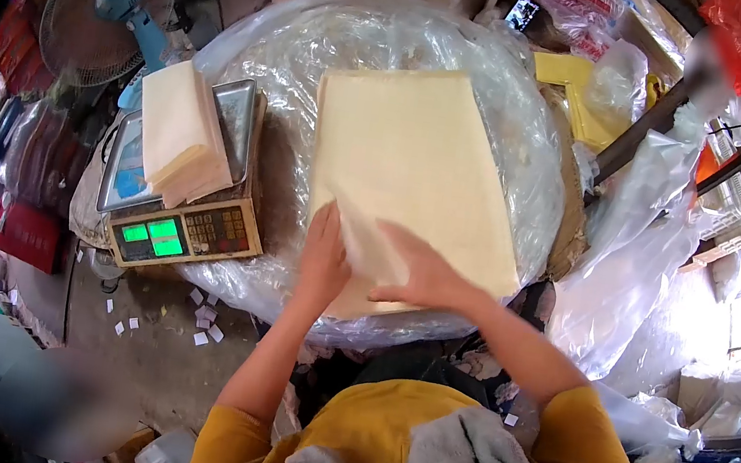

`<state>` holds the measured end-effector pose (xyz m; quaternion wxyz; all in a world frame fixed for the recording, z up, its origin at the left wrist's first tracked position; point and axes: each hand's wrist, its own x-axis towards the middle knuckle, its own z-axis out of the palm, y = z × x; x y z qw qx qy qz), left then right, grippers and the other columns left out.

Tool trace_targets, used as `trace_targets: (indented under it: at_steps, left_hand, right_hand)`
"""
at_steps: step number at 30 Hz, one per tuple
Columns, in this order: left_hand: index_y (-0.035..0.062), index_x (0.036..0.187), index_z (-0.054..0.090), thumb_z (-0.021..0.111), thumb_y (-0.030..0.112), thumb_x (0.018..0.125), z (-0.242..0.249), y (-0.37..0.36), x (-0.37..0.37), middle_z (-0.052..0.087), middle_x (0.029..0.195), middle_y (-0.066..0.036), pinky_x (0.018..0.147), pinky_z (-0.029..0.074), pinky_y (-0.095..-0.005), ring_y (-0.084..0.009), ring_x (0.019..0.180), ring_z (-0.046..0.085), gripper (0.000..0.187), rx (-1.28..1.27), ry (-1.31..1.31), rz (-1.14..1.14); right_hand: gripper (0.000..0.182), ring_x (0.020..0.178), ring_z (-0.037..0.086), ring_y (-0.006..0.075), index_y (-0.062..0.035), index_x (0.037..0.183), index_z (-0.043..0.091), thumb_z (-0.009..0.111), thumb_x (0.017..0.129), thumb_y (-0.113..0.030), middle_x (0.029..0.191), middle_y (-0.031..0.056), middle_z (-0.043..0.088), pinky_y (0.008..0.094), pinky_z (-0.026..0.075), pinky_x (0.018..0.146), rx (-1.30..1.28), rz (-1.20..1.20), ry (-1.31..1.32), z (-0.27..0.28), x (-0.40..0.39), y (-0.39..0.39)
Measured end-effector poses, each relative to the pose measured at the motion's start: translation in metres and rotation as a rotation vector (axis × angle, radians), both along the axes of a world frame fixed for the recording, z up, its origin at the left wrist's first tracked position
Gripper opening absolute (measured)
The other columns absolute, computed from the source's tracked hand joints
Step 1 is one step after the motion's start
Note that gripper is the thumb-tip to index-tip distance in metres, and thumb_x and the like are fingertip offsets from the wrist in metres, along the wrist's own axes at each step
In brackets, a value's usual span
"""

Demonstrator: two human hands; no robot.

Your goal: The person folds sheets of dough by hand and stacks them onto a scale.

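A stack of large cream paper sheets [421, 144] lies on the plastic-covered round surface in front of me. Near its lower left corner, part of the top sheet curls up as a flap [353, 234] between my hands. My left hand [325, 254] is at the stack's left edge, fingers together against the raised flap, its thumb mostly hidden. On the flap's other side, my right hand [422, 272] touches the paper with thumb and fingers spread apart. To the left, a folded bundle of paper [184, 130] rests on the metal tray of a digital scale [185, 239] with lit green displays.
Clear plastic wrap [274, 38] covers the round surface. A blue fan [123, 3] stands at the back left, and a phone [520, 13] at the back. Plastic sheeting [622, 257] hangs at the right. Small paper scraps [205, 314] lie on the floor.
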<state>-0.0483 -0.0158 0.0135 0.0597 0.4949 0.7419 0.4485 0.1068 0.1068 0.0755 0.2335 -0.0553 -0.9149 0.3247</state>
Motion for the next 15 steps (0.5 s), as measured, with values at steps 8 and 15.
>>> trace_targets:
  at_steps: [8, 15]
  left_hand:
    - [0.0057, 0.147, 0.023, 0.046, 0.04, 0.094, -0.017, 0.065, 0.017, 0.017, 0.153, -0.021, 0.114, 0.007, -0.0547, -0.0384, 0.143, 0.009, 0.067, -0.226, 0.319, 0.196]
    - [0.0103, 0.141, 0.04, 0.045, 0.047, 0.092, -0.017, 0.065, 0.018, 0.026, 0.152, -0.015, 0.113, 0.001, -0.058, -0.04, 0.142, 0.01, 0.062, -0.357, 0.335, 0.158]
  right_hand:
    - [0.043, 0.087, 0.063, 0.0299, 0.0011, 0.1, 0.065, 0.051, 0.094, -0.038, 0.091, 0.0212, 0.066, 0.0419, 0.047, 0.08, -0.328, -0.477, -0.27, -0.022, -0.012, 0.078]
    - [0.023, 0.074, 0.066, 0.0156, -0.0033, 0.106, 0.067, 0.056, 0.091, -0.017, 0.089, 0.0123, 0.07, 0.0275, 0.051, 0.067, 0.382, -0.495, 0.237, 0.238, -0.014, 0.172]
